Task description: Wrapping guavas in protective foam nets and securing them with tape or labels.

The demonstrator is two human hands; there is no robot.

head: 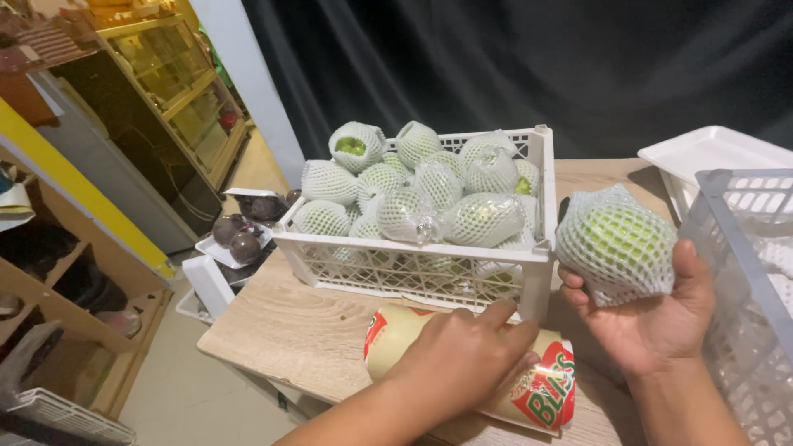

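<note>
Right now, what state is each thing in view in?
Right hand: palm up, holding a net-wrapped green fruit.
Left hand: resting flat on the roll of film.
Roll of film: lying on its side on the table.
White crate: heaped full of wrapped fruit.
Grey basket: at the right edge, contents unclear.
</note>
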